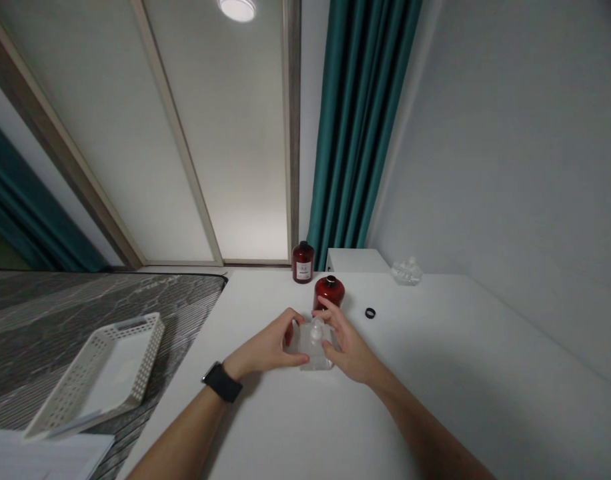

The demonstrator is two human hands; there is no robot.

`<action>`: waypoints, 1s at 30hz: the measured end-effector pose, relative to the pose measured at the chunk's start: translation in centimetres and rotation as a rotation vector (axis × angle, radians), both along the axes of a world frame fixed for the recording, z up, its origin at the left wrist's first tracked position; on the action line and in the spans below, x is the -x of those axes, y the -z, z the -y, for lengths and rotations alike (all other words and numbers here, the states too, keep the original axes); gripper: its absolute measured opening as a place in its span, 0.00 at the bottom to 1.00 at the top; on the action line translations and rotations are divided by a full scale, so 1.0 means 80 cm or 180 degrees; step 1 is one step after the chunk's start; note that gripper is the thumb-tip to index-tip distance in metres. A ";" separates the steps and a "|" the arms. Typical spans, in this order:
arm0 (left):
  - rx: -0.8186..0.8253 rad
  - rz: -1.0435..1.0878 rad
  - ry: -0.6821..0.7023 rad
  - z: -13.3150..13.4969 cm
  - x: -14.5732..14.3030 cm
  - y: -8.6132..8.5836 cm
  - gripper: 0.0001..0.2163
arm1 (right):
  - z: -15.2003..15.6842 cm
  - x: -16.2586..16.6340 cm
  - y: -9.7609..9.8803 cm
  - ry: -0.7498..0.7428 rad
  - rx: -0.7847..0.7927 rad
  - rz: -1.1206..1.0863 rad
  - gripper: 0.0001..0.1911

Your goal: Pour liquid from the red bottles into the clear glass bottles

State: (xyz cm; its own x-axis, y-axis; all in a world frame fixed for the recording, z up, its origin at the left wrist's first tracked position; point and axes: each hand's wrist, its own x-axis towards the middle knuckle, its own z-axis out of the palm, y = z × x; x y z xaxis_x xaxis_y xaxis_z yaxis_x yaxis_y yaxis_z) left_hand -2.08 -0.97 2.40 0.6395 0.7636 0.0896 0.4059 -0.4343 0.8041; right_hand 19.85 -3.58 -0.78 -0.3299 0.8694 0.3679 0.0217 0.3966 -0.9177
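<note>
Between my two hands, a clear plastic pouch with a rounded spout [316,331] sits on the white table. My left hand [273,343] curves around its left side, thumb at the near edge and fingers at the far edge. On the right side, my right hand [348,347] holds the pouch with thumb and fingers spread around the spout. Just beyond the fingers stands a dark red bottle [329,289] with an uncovered neck, partly hidden by my right hand. A small black ring [370,313] lies to the right of that bottle.
Another dark red bottle [303,263] with a white label and black top stands at the table's far edge. A crumpled clear plastic item [407,272] lies at the back right, near the wall. Left of the table are a white perforated basket [153,333] and papers [45,457].
</note>
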 end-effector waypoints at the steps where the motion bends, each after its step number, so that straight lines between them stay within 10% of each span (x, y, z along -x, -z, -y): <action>1: -0.0004 -0.0007 0.0004 0.000 0.000 0.000 0.24 | 0.001 0.000 -0.001 -0.0019 0.0005 0.0012 0.42; 30: -0.0047 -0.0034 0.0015 -0.004 0.002 0.010 0.25 | 0.002 0.001 -0.006 -0.0017 0.0305 0.0045 0.36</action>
State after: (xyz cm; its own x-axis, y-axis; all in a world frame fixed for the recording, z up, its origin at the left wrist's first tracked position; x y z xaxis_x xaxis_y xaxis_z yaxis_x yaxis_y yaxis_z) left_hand -2.28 -0.67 1.62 0.6441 0.7592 0.0939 0.4124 -0.4481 0.7932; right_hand 19.78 -3.73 -0.32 -0.3391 0.8986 0.2785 0.0330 0.3073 -0.9511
